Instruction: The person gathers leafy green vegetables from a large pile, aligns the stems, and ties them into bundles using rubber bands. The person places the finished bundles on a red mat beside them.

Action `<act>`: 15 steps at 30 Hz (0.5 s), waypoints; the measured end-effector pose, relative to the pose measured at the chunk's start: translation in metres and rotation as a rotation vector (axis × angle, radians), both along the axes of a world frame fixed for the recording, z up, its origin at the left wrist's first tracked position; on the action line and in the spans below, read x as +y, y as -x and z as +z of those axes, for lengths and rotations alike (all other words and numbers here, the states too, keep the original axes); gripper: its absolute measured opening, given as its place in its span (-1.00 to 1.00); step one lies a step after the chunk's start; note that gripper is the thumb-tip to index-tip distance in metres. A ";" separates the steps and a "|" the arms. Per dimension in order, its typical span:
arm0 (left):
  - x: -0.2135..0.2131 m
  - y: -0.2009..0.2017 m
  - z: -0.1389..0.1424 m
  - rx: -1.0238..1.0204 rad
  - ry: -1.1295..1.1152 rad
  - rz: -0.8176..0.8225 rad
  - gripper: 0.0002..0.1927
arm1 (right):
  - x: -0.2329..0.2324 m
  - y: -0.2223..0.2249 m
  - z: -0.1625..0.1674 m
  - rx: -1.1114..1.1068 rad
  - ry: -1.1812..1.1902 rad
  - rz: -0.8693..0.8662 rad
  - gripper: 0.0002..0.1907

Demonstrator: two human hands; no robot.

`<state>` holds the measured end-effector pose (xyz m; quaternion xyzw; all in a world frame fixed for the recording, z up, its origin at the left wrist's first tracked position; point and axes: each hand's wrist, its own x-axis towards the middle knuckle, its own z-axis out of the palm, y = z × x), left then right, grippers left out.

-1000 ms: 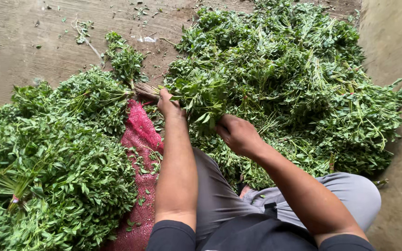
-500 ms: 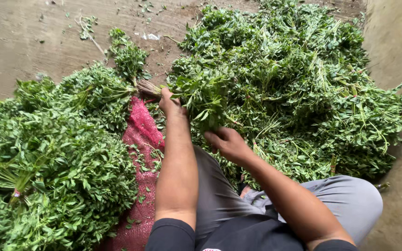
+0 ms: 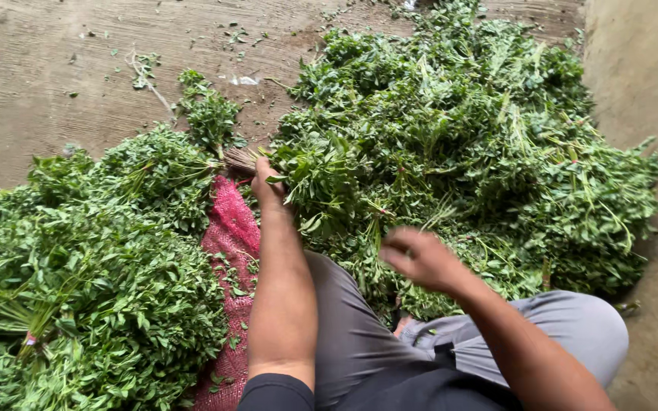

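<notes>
In the head view, a bunch of leafy green stems (image 3: 310,179) is gripped near the centre of the frame by the left hand (image 3: 266,186), its fingers closed around the stalks. The right hand (image 3: 420,259), blurred at lower centre, is held just above the loose pile of greens (image 3: 496,137); its fingers are curled, and whether anything is held cannot be told. A red mesh sack (image 3: 230,228) is seen beside the left forearm, with bundled greens (image 3: 93,266) heaped at lower left on the concrete floor (image 3: 39,76).

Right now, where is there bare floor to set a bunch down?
Bare concrete floor lies beyond the left greens pile, and a strip along the right of the loose greens heap. Between the piles, the red mesh sack is crowded.
</notes>
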<state>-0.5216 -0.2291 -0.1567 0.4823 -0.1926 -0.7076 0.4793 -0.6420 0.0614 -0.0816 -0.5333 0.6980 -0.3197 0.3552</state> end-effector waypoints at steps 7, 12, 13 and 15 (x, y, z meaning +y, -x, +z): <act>0.011 0.015 0.011 -0.097 0.126 -0.001 -0.48 | -0.052 0.027 0.072 0.365 -0.083 -0.159 -0.45; 0.012 0.019 0.032 -0.223 0.190 -0.039 -0.53 | -0.078 0.024 0.083 0.319 -0.214 -0.044 -0.53; 0.012 0.019 0.034 -0.163 0.252 -0.028 -0.57 | -0.077 0.024 0.081 0.260 -0.263 -0.018 -0.55; 0.014 0.021 0.033 -0.051 0.356 -0.014 -0.62 | -0.069 0.024 0.072 0.198 -0.219 0.083 -0.58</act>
